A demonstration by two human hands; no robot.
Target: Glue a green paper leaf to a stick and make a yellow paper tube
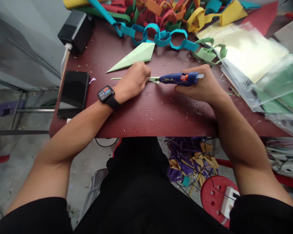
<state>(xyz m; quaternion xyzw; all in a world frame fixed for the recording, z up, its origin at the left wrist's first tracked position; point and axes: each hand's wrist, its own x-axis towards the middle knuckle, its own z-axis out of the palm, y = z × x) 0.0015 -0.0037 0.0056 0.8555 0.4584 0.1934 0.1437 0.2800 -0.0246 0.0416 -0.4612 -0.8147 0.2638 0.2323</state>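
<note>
My right hand [200,85] is closed around a blue glue gun [173,78], its nozzle pointing left. The nozzle tip meets the end of a narrow light green paper strip [154,79], close to my left fingers. My left hand [136,76] pinches that strip against the maroon table [146,117]; a thin end of it shows left of the wrist. Just beyond my left hand lies a folded pale green paper piece [134,56], pointed at its left end.
A blue paper chain [158,36] and a heap of coloured paper loops [166,13] lie at the back. Plastic-wrapped paper sheets [249,55] are on the right. At left are a phone [73,94] and a black charger [75,31]. A red stool [216,198] holds a power strip below.
</note>
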